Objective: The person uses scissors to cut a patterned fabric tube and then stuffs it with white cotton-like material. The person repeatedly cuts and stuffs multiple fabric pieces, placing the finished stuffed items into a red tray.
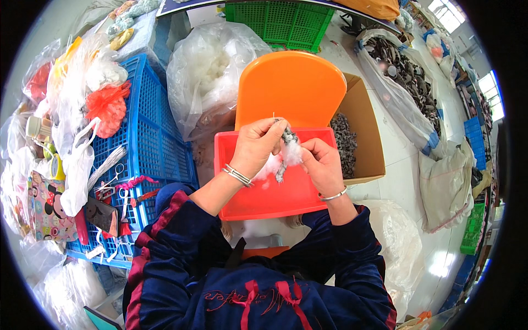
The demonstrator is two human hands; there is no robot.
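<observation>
Over the red plastic tray (242, 204), my left hand (254, 144) pinches a small grey fuzzy plush piece (289, 135) by its upper end. A thin pointed tip stands up above those fingertips; what it belongs to is hidden. White stuffing (292, 154) bulges from the grey piece on its right side. My right hand (324, 168) is closed, thumb and finger pinching the edge of that stuffing. Below hangs a grey strip (280, 175), apparently part of the same piece. More white fluff (268, 168) lies in the tray beneath my hands.
An orange seat (291, 85) stands behind the tray. To its right is a cardboard box (369, 148) holding grey fuzzy pieces; to its left, a clear bag of white stuffing (212, 77). Blue crates (159, 126) on the left carry bags and scissors (114, 175). A green crate (278, 25) sits farther back.
</observation>
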